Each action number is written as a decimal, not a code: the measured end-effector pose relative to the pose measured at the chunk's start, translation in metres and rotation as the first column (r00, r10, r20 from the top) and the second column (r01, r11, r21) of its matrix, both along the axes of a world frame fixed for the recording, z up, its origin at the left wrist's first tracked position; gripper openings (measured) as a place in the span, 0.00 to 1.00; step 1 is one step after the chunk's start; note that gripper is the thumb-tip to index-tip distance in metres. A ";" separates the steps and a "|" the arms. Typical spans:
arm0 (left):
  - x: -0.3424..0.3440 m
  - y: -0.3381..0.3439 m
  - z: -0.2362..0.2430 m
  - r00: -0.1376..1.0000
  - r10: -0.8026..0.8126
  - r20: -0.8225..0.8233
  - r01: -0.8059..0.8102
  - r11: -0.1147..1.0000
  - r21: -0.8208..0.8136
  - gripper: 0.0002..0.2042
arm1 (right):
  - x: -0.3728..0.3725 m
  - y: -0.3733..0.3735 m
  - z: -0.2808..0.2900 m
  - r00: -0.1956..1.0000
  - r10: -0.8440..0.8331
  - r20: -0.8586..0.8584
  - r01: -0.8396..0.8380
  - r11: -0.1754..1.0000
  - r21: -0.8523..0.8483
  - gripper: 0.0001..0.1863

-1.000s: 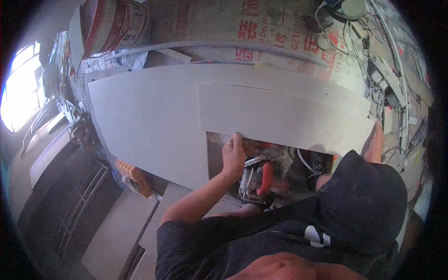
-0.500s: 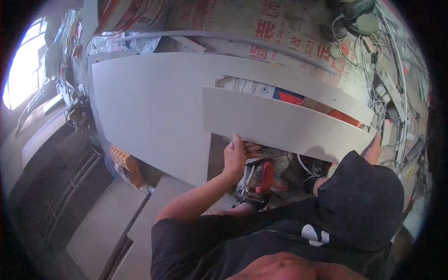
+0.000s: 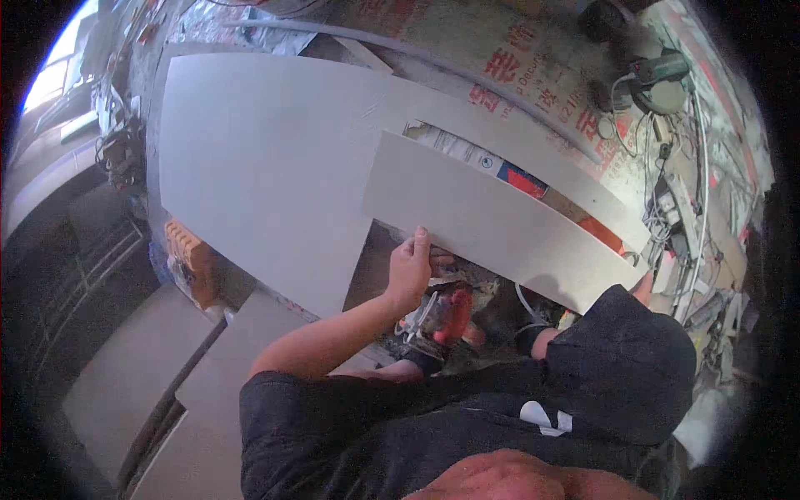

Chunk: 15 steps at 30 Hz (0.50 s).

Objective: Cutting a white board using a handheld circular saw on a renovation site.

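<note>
Starting on the left there's the big pale panel with a rectangular slot cut out of it. The left hand is pinching the lower edge of the cut-out strip, fingers closed on it, so it sits lifted just over the opening (orange power tool below it). The right hand is mostly hidden at the strip's far end, can't tell its grip.

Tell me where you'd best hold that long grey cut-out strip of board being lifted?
Probably along the long lower edge of the grey strip, from underneath near each end. It is long, thin and tilted, so one middle hold would likely let it sag. The left hand already grips that edge near one end.
</note>
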<state>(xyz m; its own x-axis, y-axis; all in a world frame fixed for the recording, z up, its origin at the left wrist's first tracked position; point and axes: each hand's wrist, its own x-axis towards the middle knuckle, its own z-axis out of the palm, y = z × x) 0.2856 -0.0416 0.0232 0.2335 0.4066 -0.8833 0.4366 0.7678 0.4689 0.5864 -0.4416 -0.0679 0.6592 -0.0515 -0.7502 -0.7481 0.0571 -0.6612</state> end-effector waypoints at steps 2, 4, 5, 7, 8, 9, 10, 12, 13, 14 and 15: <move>-0.003 -0.005 -0.007 1.000 0.012 0.015 -0.012 1.000 0.018 0.24 | 0.015 -0.005 -0.006 0.999 0.045 0.017 -0.045 0.998 -0.033 0.27; -0.003 -0.007 -0.011 0.999 0.023 0.029 -0.024 0.999 0.036 0.24 | 0.034 -0.012 -0.013 0.995 0.089 0.033 -0.087 0.994 -0.067 0.27; -0.001 -0.007 -0.012 0.999 -0.045 0.028 0.042 0.996 0.082 0.24 | 0.046 -0.021 -0.017 0.993 0.110 0.043 -0.105 0.990 -0.089 0.27; -0.002 -0.007 -0.018 0.994 -0.102 0.031 0.097 0.987 0.127 0.25 | 0.075 -0.037 -0.018 0.987 0.148 0.063 -0.139 0.982 -0.131 0.27; -0.005 -0.008 -0.026 0.985 -0.173 -0.017 0.174 0.971 0.165 0.25 | 0.079 -0.042 -0.021 0.984 0.166 0.072 -0.153 0.976 -0.153 0.27; -0.009 -0.008 -0.032 0.967 -0.241 -0.079 0.252 0.946 0.202 0.26 | 0.073 -0.036 -0.025 0.981 0.183 0.072 -0.169 0.971 -0.168 0.27; -0.007 -0.007 -0.031 0.969 -0.235 -0.078 0.246 0.948 0.200 0.26 | 0.062 -0.027 -0.024 0.978 0.197 0.073 -0.181 0.966 -0.187 0.27; -0.001 -0.003 -0.021 0.937 -0.307 -0.168 0.337 0.919 0.203 0.27 | 0.030 0.005 -0.017 0.972 0.224 0.072 -0.204 0.954 -0.222 0.27; 0.003 -0.001 -0.016 0.937 -0.307 -0.167 0.337 0.920 0.200 0.27 | 0.013 0.020 -0.011 0.970 0.233 0.073 -0.210 0.947 -0.242 0.27; 0.008 0.000 -0.012 0.939 -0.306 -0.158 0.332 0.926 0.179 0.27 | -0.002 0.031 -0.006 0.968 0.241 0.072 -0.215 0.941 -0.262 0.27; 0.009 0.001 -0.009 0.940 -0.305 -0.152 0.328 0.931 0.159 0.26 | -0.014 0.040 -0.002 0.966 0.247 0.070 -0.219 0.935 -0.279 0.27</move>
